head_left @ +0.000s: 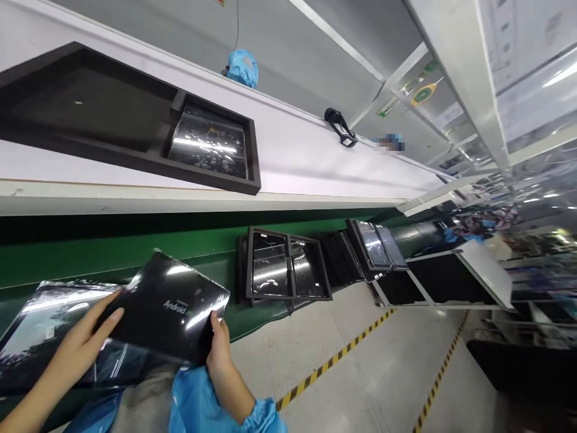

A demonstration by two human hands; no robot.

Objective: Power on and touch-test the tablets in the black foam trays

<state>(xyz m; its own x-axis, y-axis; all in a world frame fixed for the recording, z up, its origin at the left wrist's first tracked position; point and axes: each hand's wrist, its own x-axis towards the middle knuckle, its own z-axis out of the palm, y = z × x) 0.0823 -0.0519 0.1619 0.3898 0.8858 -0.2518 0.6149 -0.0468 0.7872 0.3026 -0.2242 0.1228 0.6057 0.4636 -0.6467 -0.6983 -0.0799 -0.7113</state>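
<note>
A dark tablet (174,310) with "Android" lit on its glossy screen is held up in front of me, tilted. My left hand (92,331) grips its left edge, thumb on the screen side. On the opposite edge, my right hand (220,349) pinches the tablet with the thumb in front; the other fingers are mostly hidden behind it. Beneath and left of my left hand lies another glossy panel (33,328) showing a bright picture, partly covered by my forearm.
A black divided tray (211,180) with a film-wrapped panel in one compartment rests on the white bench (297,162). A black strapped item (340,129) lies farther along. Below, framed trays (288,297) of panels stand beside carts (451,279). Yellow-black tape (336,358) marks the floor. People work beyond.
</note>
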